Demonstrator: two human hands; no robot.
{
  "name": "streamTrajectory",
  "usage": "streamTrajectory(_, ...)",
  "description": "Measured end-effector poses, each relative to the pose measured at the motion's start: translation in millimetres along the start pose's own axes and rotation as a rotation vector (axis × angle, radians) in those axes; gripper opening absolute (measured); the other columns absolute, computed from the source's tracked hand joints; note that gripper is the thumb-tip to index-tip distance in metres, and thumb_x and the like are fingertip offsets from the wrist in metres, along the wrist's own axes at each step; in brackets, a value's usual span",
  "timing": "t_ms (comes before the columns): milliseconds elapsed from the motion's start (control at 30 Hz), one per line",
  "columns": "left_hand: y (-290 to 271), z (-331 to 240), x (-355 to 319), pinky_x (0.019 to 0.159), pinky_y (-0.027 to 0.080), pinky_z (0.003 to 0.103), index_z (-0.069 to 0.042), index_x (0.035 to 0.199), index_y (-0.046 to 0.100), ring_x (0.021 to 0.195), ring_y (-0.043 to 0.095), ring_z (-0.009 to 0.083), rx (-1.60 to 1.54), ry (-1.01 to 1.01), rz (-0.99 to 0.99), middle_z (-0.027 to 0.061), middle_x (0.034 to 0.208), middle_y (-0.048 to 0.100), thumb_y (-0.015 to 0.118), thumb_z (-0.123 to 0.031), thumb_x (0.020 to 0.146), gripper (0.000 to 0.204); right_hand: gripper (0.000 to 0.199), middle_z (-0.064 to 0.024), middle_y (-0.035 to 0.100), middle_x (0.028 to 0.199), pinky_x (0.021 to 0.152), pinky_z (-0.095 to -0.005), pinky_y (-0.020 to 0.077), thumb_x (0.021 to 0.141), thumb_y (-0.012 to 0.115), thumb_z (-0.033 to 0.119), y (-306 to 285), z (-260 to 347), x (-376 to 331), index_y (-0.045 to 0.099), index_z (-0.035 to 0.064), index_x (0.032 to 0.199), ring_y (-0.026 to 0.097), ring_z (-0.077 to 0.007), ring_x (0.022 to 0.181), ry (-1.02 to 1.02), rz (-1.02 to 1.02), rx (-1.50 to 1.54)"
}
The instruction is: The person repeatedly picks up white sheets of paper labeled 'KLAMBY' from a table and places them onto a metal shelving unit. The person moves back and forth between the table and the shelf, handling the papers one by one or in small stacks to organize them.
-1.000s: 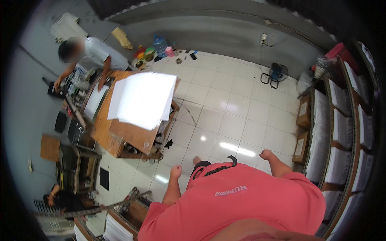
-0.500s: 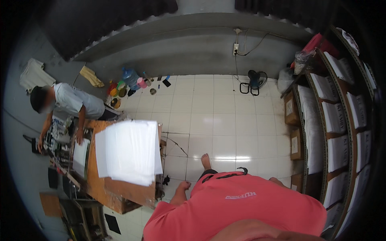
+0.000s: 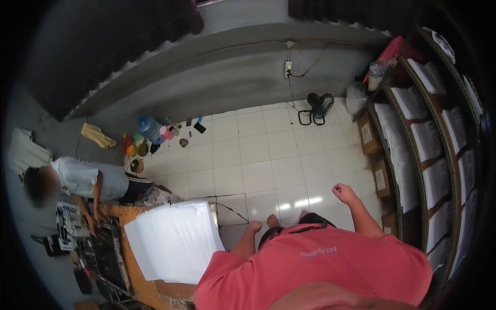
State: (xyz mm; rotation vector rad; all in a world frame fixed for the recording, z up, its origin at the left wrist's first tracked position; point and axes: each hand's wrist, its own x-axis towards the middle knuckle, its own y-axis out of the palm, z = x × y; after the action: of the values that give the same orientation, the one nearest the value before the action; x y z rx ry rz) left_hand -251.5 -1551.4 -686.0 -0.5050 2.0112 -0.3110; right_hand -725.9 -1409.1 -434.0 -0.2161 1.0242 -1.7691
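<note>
My left hand (image 3: 255, 226) hangs low at my side, fingers curled, just right of the stack of white sheets (image 3: 173, 242) and not touching it. No object shows in it. My right hand (image 3: 342, 192) is held out in front over the tiled floor, its fingers loosely closed with nothing visible in them. The large sheets lie in a slightly fanned pile on a wooden table (image 3: 138, 281). Across that table a co-worker (image 3: 90, 178) in a light shirt has both hands at a dark flat frame (image 3: 112, 253).
Shelves (image 3: 413, 150) with wrapped white stacks line my right, with cardboard boxes (image 3: 381, 178) beside them. A black fan (image 3: 319, 106) stands by the back wall, its cord running to a socket (image 3: 288, 68). A blue water jug (image 3: 150, 129) and small containers sit far left.
My right hand has come into view and swung forward. The table and sheets now appear lower in view. The co-worker's hands have come together at the dark frame, which now covers the white sheet there.
</note>
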Motion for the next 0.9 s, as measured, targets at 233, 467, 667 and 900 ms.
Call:
streamTrajectory(233,-113.7,-142.0,68.7,0.085,0.050,0.045,-0.002,0.095,0.070,0.097,0.064,0.0379,-0.093,0.295,-0.371,0.0220,0.102,0.067,0.052,-0.038,0.087,0.041,0.044,-0.0205,0.070,0.098,0.082,-0.0444,0.0526,0.084,0.063,0.043,25.5,-169.4,-13.4,0.072,0.0018,0.095,0.068,-0.0354,0.090,0.293,0.413,-0.487)
streamTrajectory(467,-125.4,-147.4,72.5,0.098,0.046,0.046,-0.002,0.108,0.068,0.112,0.059,0.0378,0.244,-0.054,-0.140,0.0219,0.120,0.062,0.048,-0.031,0.086,0.042,0.050,-0.0191,0.070,0.103,0.087,-0.0435,0.0504,0.088,0.057,0.049,-61.3,-145.5,-29.4,0.072,0.0031,0.102,0.067,-0.0348,0.098,0.633,0.615,-0.205)
streamTrajectory(667,-113.6,-221.9,-25.2,0.093,0.048,0.044,-0.003,0.107,0.071,0.112,0.062,0.0322,0.123,-0.167,0.039,0.0188,0.119,0.066,0.064,-0.036,0.082,0.041,0.044,-0.0175,0.071,0.104,0.087,-0.0438,0.0512,0.086,0.059,0.047,-76.0,-204.5,106.7,0.074,0.0072,0.100,0.067,-0.0328,0.100,0.395,0.573,-0.278)
streamTrajectory(900,-127.7,-275.4,147.8,0.090,0.049,0.045,-0.005,0.102,0.073,0.107,0.064,0.0347,0.208,-0.144,0.060,0.0214,0.113,0.066,0.064,-0.040,0.082,0.041,0.039,-0.0209,0.069,0.100,0.084,-0.0449,0.0523,0.084,0.061,0.037,-96.1,-236.3,278.9,0.071,0.0035,0.100,0.066,-0.0377,0.093,-0.074,0.351,-0.382)
